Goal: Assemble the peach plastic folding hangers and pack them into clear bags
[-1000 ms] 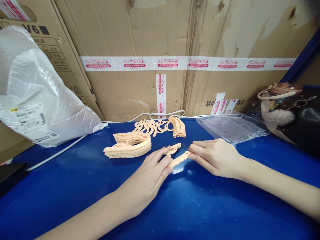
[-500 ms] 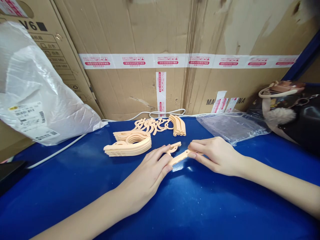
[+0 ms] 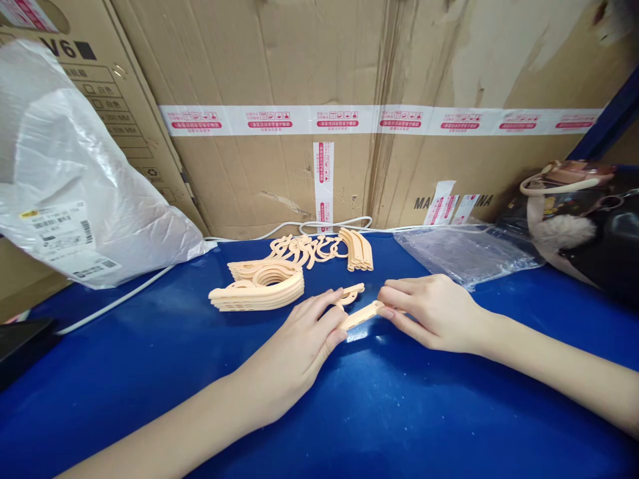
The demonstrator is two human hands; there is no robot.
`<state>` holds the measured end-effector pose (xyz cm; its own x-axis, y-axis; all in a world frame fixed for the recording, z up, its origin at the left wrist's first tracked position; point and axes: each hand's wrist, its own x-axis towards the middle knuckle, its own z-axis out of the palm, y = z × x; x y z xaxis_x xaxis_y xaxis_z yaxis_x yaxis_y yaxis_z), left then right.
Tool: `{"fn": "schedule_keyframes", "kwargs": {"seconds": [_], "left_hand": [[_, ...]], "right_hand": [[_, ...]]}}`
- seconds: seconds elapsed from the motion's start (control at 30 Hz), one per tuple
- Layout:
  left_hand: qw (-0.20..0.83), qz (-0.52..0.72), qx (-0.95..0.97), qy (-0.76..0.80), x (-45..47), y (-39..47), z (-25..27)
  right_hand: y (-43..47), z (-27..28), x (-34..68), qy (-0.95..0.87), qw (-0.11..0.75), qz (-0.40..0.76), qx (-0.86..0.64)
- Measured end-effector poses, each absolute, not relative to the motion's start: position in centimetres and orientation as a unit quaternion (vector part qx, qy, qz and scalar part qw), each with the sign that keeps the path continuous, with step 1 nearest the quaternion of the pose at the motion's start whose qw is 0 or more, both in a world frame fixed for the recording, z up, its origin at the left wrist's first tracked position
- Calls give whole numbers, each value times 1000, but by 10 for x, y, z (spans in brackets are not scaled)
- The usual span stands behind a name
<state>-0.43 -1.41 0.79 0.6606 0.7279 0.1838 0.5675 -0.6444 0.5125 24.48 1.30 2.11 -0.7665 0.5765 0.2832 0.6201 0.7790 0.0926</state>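
Observation:
Over the blue table, my left hand [image 3: 314, 332] is closed round a cream plastic folding hanger [image 3: 363, 315]. One arm of it points right, and another curved part shows behind my fingers. My right hand [image 3: 429, 309] pinches at the right end of that arm; what lies between its fingertips is mostly hidden. Left of my left hand lies a stack of cream hanger bodies [image 3: 279, 299]. Beyond it are several loose hooks [image 3: 299, 249] and a bundle of curved hanger arms [image 3: 357, 251].
A large cardboard box [image 3: 269, 60] stands along the back. At the left leans a white plastic parcel [image 3: 100, 179], with a dark object [image 3: 24, 349] below it. A clear plastic bag [image 3: 464, 256] and a black bag [image 3: 606, 239] lie at the right. A white cable [image 3: 114, 303] crosses the table.
Both hands stay nearly in place on the hanger. My right fingertips have shifted slightly right, and a little more of the arm's end shows. The view has moved slightly.

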Motion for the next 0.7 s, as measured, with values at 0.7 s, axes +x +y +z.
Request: {"fn": "schedule_keyframes", "kwargs": {"seconds": [0.7], "left_hand": [[151,175,888,397,-3,-12,5]], "right_hand": [[3,50,252,-941,60,176,-281]]}}
